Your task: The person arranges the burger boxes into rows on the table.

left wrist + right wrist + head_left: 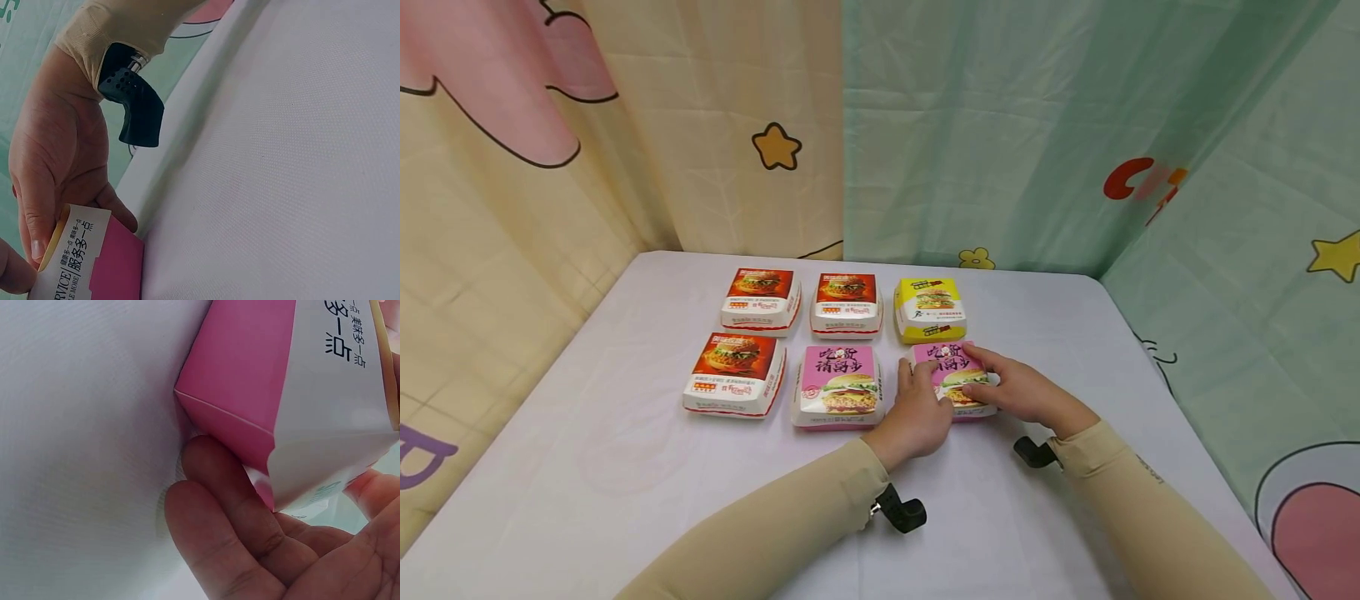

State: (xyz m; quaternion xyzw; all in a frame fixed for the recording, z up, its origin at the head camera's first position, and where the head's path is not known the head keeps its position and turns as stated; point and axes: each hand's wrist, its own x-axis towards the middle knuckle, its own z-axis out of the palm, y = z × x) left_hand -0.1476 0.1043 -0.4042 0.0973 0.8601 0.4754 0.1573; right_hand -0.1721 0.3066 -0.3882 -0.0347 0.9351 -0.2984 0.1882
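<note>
A pink-and-white burger box (957, 382) lies at the right end of the front row, between both hands. My left hand (917, 418) holds its left and near side, partly covering it. On the right side my right hand (1033, 398) grips it, with the thumb over the top and fingers along the edge. The right wrist view shows fingers (215, 512) at the lower edge of the box (240, 369). In the left wrist view, the right hand (65, 137) reaches round the box (119, 262), while only a bit of the left hand (14, 272) appears.
Another pink burger box (838, 387) stands just left of the hands. Three red-and-white burger boxes (735, 375) and a yellow one (929, 310) fill out the two rows. They stand on a white-covered table (625, 467), with printed curtains (970, 125) behind and beside it.
</note>
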